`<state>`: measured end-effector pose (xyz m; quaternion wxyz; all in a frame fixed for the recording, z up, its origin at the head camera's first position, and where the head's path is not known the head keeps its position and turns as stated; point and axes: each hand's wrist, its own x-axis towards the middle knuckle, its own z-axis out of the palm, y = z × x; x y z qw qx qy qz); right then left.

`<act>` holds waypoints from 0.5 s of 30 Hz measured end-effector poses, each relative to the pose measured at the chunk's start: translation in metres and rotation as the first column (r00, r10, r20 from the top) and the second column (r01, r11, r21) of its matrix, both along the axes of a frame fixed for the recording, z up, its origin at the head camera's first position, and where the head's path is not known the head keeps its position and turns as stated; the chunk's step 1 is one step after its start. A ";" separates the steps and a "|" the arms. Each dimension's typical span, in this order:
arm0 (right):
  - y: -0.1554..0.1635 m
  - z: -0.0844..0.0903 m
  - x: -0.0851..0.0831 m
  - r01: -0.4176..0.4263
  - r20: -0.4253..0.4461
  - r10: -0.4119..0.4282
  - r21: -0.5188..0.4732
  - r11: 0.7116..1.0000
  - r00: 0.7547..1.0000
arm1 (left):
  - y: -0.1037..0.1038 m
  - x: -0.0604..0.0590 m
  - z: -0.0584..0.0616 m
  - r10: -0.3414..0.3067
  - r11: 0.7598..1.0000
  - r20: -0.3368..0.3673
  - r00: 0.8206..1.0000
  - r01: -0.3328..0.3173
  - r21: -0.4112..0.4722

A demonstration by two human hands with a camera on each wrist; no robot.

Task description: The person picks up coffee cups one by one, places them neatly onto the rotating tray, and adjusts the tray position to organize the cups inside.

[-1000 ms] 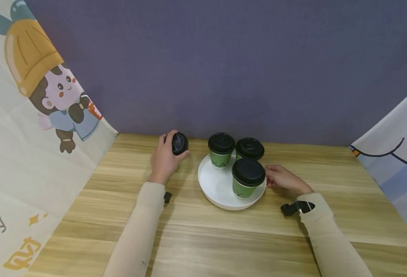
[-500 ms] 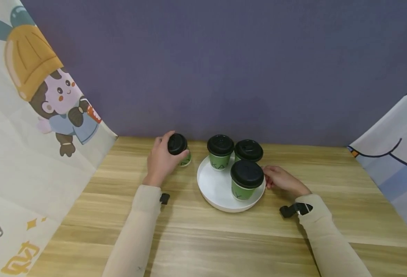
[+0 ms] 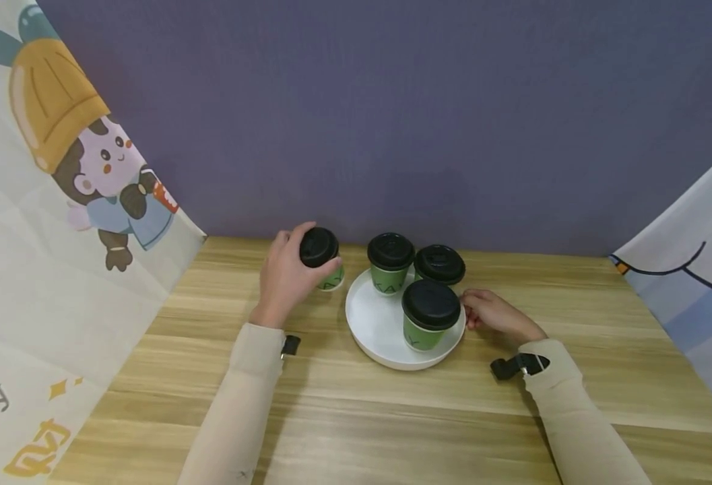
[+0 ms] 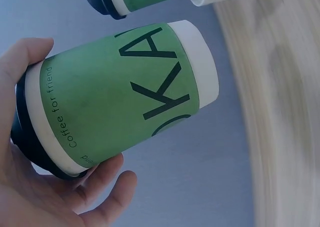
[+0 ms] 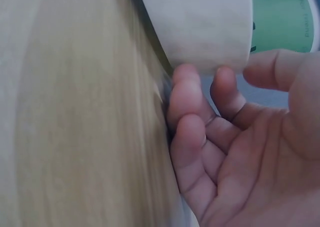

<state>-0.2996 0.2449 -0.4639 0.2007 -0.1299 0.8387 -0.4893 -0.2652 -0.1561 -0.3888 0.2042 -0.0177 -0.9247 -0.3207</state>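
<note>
One green paper cup with a black plastic lid [image 3: 321,259] sits in your left hand [image 3: 285,279], fingers wrapped round its upper wall near the lid, held just left of the round white tray [image 3: 372,327] and, going by the left wrist view, clear of the wooden counter [image 3: 356,411]. Three more lidded green cups [image 3: 430,314] stand close together on the tray. Your right hand [image 3: 494,315] rests at the tray's right edge, its fingers [image 5: 186,94] curled against the rim. I'd judge the risk to be a bump: the held cup could knock the nearest cup on the tray, or a squeeze near the lid might pop it. Whether the cups hold liquid is hidden, and the right wrist view is too close to show how firmly you have the rim.
</note>
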 end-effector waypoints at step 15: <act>0.000 -0.001 -0.001 -0.004 0.006 0.004 0.012 1.000 1.000 | 0.018 0.007 0.006 -0.053 0.998 -0.009 0.999 0.053 -0.026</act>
